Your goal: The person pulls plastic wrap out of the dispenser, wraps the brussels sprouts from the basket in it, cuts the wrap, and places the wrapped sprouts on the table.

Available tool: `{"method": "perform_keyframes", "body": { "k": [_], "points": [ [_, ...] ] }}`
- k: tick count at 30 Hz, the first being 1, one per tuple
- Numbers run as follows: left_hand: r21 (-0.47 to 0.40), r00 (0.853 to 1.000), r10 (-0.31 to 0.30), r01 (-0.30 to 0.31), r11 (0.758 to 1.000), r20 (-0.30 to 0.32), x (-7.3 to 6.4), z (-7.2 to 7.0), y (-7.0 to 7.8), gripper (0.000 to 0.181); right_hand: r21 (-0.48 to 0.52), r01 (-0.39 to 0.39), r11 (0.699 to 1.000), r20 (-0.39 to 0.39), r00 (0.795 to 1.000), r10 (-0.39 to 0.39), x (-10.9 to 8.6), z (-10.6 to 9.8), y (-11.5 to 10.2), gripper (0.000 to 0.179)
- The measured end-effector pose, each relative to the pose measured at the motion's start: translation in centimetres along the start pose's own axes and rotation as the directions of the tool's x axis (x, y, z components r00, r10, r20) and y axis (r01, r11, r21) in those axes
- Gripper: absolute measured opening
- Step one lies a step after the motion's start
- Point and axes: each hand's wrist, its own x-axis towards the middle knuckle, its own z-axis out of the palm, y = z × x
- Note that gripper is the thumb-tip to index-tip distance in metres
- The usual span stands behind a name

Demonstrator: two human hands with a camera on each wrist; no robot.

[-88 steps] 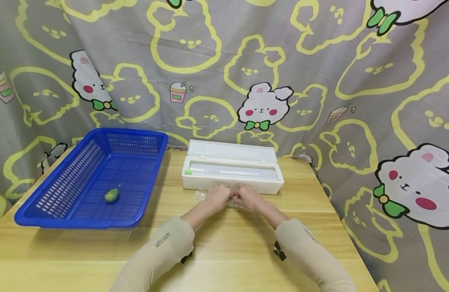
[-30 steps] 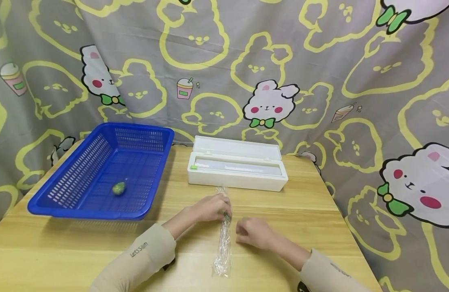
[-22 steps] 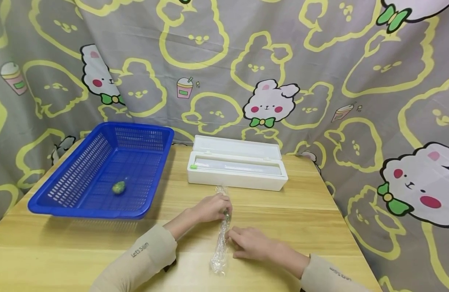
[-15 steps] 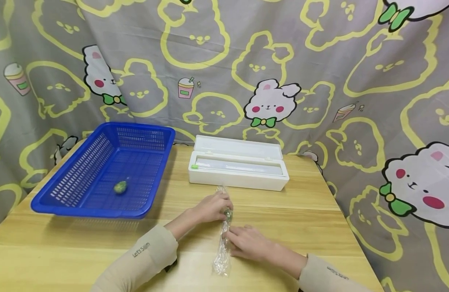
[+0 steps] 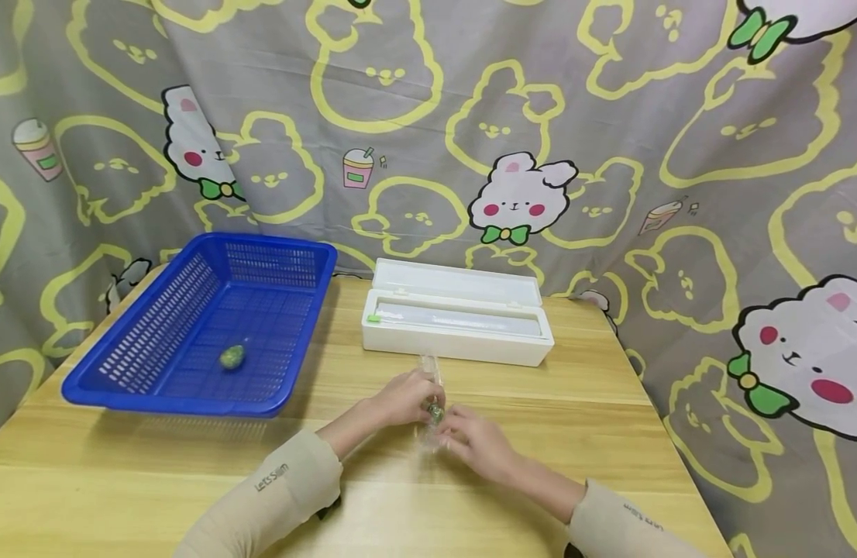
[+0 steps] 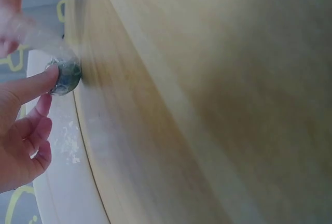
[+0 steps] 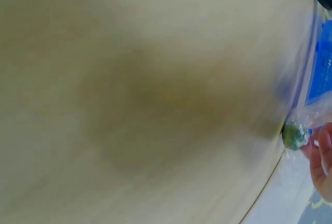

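On near side of white box (image 5: 458, 346): one small green item (image 5: 435, 412), wrapped in clear film (image 5: 428, 440), pinched by left hand (image 5: 403, 398); right hand (image 5: 479, 446) pinches film's loose end. I judge item light, firm; film slick, tearable. Best hold: item's sides.

The table (image 5: 540, 418) lies before the curtain (image 5: 400, 101), which also runs along its right side. On the table's left part sits the basket (image 5: 184, 404), with one fruit (image 5: 232, 356) in it, towards its near end. Right of the basket, near the table's back edge, stands the box (image 5: 456, 346); a roll (image 5: 463, 319) lies in it, and its lid (image 5: 456, 280) rises behind, next to the curtain. In front of the box is the second fruit (image 5: 435, 411), in plastic wrap (image 5: 431, 364), between the left hand (image 5: 403, 397) and the right hand (image 5: 480, 443), the wrap's far end reaching towards the box.
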Motion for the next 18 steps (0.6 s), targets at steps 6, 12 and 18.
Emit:
{"method": "perform_keyframes", "body": {
  "k": [6,12,18],
  "points": [
    [-0.073,1.000,-0.025,0.024,0.997,-0.016,0.2,0.1,-0.2,0.014,0.279,-0.278,0.919,-0.085,0.946,0.312,1.5,-0.1,1.1,0.004],
    [-0.086,0.999,-0.052,0.052,0.995,0.000,0.4,0.4,-0.5,0.020,0.387,-0.394,0.834,-0.105,0.879,0.464,2.5,0.4,2.0,0.009],
    [-0.151,0.990,-0.141,0.135,0.979,-0.026,0.0,0.5,-0.2,0.044,0.389,-0.472,0.791,-0.082,0.838,0.540,3.0,0.9,2.5,0.009]
  ]
}}
